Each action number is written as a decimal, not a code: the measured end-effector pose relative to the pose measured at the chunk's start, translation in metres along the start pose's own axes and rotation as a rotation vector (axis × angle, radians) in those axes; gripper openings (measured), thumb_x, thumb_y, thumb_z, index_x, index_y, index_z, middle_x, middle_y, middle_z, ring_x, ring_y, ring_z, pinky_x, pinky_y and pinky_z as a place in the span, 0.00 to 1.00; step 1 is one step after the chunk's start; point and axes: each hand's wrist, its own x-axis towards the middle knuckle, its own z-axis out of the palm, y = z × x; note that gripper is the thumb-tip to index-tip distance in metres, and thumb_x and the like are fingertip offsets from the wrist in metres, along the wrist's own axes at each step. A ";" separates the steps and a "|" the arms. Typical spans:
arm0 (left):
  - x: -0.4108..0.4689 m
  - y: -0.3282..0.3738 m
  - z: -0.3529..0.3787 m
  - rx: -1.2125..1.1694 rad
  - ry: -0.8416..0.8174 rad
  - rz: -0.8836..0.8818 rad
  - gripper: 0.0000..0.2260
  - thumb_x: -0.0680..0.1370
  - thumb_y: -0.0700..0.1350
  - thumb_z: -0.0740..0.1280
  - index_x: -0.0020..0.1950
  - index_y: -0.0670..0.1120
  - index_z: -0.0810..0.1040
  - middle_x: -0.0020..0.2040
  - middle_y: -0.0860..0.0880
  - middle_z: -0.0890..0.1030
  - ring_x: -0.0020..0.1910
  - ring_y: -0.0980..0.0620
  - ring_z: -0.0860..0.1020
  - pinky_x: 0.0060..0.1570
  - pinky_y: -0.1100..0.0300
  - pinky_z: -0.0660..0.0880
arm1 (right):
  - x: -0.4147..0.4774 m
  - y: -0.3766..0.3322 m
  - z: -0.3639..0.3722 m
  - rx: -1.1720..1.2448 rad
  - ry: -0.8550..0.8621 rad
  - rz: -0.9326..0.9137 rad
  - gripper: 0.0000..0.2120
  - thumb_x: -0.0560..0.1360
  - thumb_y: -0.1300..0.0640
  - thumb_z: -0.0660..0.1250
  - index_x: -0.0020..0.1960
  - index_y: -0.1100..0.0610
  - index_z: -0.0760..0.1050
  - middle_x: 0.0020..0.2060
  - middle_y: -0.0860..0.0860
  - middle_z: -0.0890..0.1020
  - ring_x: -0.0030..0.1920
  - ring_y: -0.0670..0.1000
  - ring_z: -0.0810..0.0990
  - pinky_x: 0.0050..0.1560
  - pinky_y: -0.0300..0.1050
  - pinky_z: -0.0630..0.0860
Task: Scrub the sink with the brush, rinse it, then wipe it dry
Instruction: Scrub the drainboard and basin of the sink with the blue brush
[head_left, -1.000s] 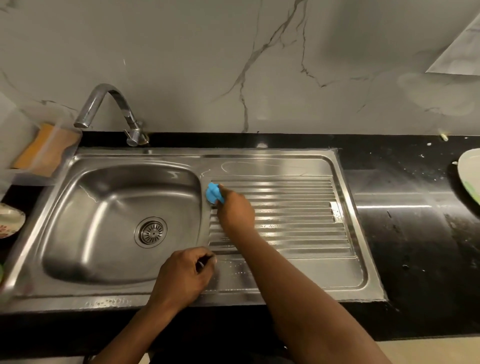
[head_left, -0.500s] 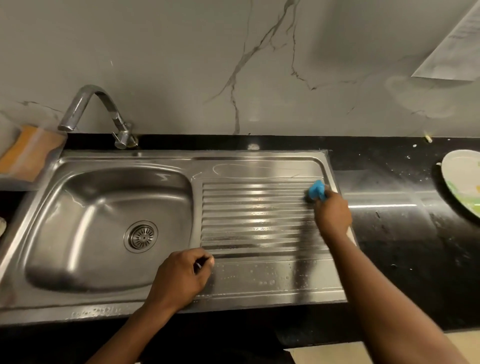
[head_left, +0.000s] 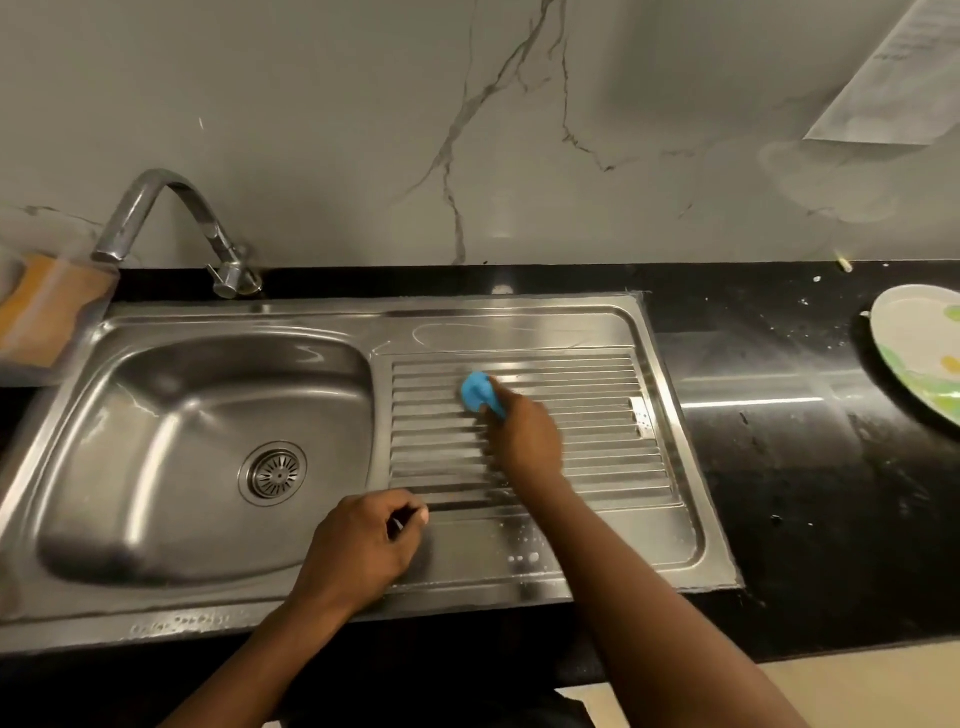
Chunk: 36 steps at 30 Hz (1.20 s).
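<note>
Light: dim; bright glare streak on countertop (head_left: 753, 401), sheen on sink (head_left: 509, 332).
Blur: right hand (head_left: 524, 436) slightly smeared; left edge soft.
Edges: wide-angle bowing.

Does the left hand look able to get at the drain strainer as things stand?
Probably yes. The left hand rests on the sink beside the basin, nothing lies between it and the drain strainer, and the right hand holds the brush on the drainboard.
</note>
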 end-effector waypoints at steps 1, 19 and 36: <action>0.001 0.001 0.002 -0.001 -0.010 0.013 0.04 0.79 0.53 0.72 0.45 0.58 0.84 0.37 0.64 0.82 0.38 0.62 0.81 0.38 0.64 0.77 | 0.002 0.020 -0.014 0.007 0.042 0.031 0.19 0.84 0.49 0.64 0.74 0.42 0.73 0.50 0.49 0.85 0.41 0.47 0.79 0.40 0.42 0.69; 0.019 0.032 0.030 0.006 -0.132 0.127 0.05 0.79 0.53 0.70 0.43 0.58 0.82 0.38 0.64 0.82 0.38 0.61 0.81 0.38 0.65 0.75 | -0.072 0.165 -0.091 -0.042 0.267 0.362 0.26 0.83 0.52 0.67 0.79 0.40 0.66 0.44 0.54 0.83 0.39 0.51 0.81 0.40 0.49 0.80; 0.011 0.016 0.017 0.053 -0.107 0.032 0.04 0.78 0.57 0.69 0.45 0.60 0.81 0.39 0.65 0.82 0.39 0.62 0.80 0.40 0.60 0.79 | 0.064 0.138 -0.099 -0.052 0.276 0.260 0.21 0.83 0.53 0.66 0.75 0.48 0.72 0.57 0.56 0.84 0.52 0.55 0.84 0.48 0.51 0.81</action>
